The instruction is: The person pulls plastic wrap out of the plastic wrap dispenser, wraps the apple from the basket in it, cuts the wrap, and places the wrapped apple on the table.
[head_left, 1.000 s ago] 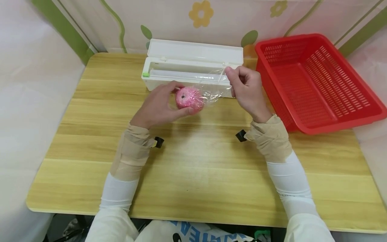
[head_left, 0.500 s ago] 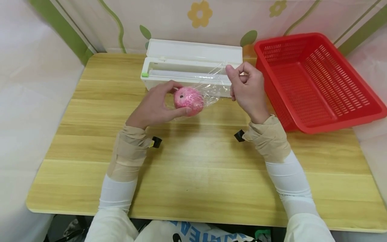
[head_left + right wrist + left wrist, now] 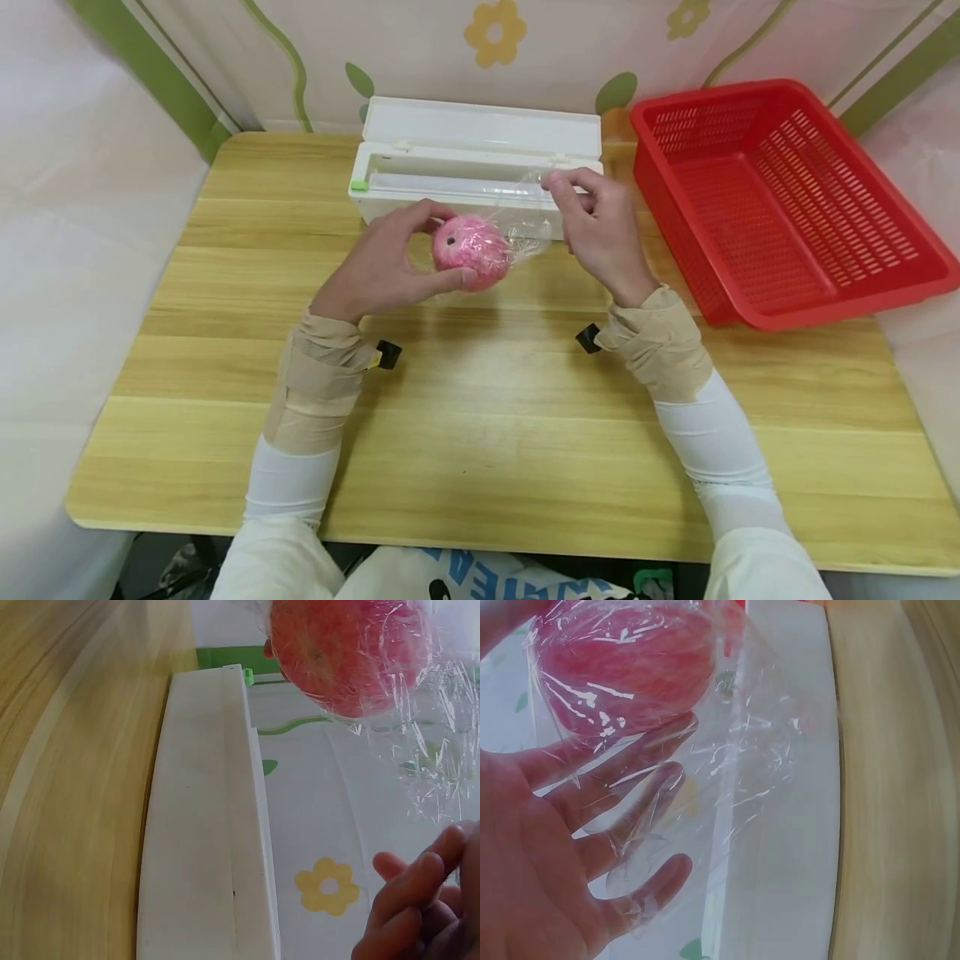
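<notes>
A red-pink apple point(image 3: 474, 252) is held above the table by my left hand point(image 3: 381, 268), its thumb in front and a finger behind. Clear cling film point(image 3: 528, 235) covers the apple and trails off to its right. My right hand point(image 3: 602, 233) pinches the loose end of that film between thumb and curled fingers. In the left wrist view the apple point(image 3: 626, 667) is at the top, while the lower fingers spread apart under the film point(image 3: 765, 761). The right wrist view has the apple point(image 3: 345, 652) at the top and the curled right fingers point(image 3: 401, 919) low at the right.
Behind the hands stands a white cling film dispenser point(image 3: 382, 210), its lid point(image 3: 480, 125) raised and a film roll point(image 3: 442, 183) inside. A red plastic basket point(image 3: 675, 242) is to the right. The wooden table point(image 3: 480, 433) meets a printed cloth wall at the back.
The right hand has moved a little left and lower, closer to the apple, and the stretch of film has slackened. The left hand and apple have barely shifted.
</notes>
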A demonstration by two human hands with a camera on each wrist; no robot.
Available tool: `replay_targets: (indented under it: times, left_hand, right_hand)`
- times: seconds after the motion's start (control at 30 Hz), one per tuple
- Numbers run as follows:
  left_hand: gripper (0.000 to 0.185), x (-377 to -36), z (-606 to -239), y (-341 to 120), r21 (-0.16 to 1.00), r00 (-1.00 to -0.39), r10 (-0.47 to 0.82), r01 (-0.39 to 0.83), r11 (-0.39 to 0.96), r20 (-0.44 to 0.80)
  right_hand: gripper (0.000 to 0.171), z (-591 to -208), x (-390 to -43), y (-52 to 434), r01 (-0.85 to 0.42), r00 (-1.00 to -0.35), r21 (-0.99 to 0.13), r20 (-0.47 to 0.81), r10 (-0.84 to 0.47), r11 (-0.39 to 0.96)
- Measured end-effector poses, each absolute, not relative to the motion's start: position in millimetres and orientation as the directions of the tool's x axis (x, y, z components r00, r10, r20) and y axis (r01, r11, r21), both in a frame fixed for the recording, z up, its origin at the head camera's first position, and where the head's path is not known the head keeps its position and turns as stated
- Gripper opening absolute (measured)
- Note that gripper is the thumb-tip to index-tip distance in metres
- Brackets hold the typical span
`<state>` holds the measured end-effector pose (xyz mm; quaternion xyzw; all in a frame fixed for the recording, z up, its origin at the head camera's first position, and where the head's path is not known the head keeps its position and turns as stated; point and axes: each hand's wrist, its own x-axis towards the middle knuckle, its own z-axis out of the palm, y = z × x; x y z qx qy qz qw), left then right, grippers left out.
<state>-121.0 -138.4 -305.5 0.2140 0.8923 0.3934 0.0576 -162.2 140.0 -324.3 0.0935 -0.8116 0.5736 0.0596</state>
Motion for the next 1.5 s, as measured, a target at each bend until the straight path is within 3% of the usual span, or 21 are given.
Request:
replay_targets:
  times: [0.27,0.57,0.67,0.83,0.97,1.07,1.17,1.27,1.4,1.5]
  left_hand:
    - [0.068,-120.5,-304.6,-137.3,0.760,-0.889,0.454,0.339,0.555,0.065]
    - [0.057,-120.6,-305.2,-137.6,0.784,-0.888,0.460,0.306,0.541,0.029]
    - [0.059,-120.2,-305.2,-137.8,0.778,-0.890,0.455,0.303,0.550,0.026]
    - [0.065,-120.3,-305.2,-137.7,0.756,-0.895,0.444,0.314,0.574,0.035]
    - [0.070,-119.3,-304.5,-134.7,0.718,-0.900,0.434,0.321,0.617,0.030]
    - [0.073,-117.4,-303.3,-131.1,0.682,-0.900,0.436,0.337,0.649,0.030]
    - [0.074,-115.3,-302.1,-128.3,0.659,-0.893,0.449,0.360,0.660,0.036]
    - [0.072,-113.9,-301.4,-126.6,0.660,-0.882,0.469,0.380,0.648,0.046]
    - [0.069,-113.1,-301.3,-125.2,0.680,-0.868,0.493,0.394,0.618,0.055]
    - [0.067,-113.0,-302.0,-124.1,0.696,-0.858,0.511,0.401,0.596,0.056]
  right_hand:
    - [0.035,-326.2,-163.5,138.2,-0.299,-0.953,-0.899,0.262,-0.154,0.320]
    - [0.034,-324.0,-162.6,140.1,-0.326,-0.943,-0.872,0.325,-0.068,0.364]
    - [0.038,-319.8,-162.9,143.1,-0.274,-0.962,-0.901,0.261,-0.084,0.336]
    - [0.057,-308.5,-163.0,150.7,-0.077,-0.997,-0.928,0.064,-0.047,0.365]
    - [0.070,-299.7,-160.0,154.5,0.053,-0.997,-0.929,-0.070,-0.032,0.365]
    - [0.071,-300.5,-158.3,150.2,0.090,-0.992,-0.937,-0.115,-0.053,0.339]
    - [0.061,-308.5,-158.4,141.3,0.022,-0.996,-0.950,-0.047,-0.071,0.312]
    - [0.047,-317.8,-157.9,133.0,-0.133,-0.991,-0.955,0.119,-0.068,0.267]
    - [0.037,-325.8,-156.8,128.2,-0.311,-0.948,-0.915,0.318,-0.014,0.259]
    - [0.034,-329.3,-157.2,127.7,-0.377,-0.914,-0.874,0.405,0.032,0.306]
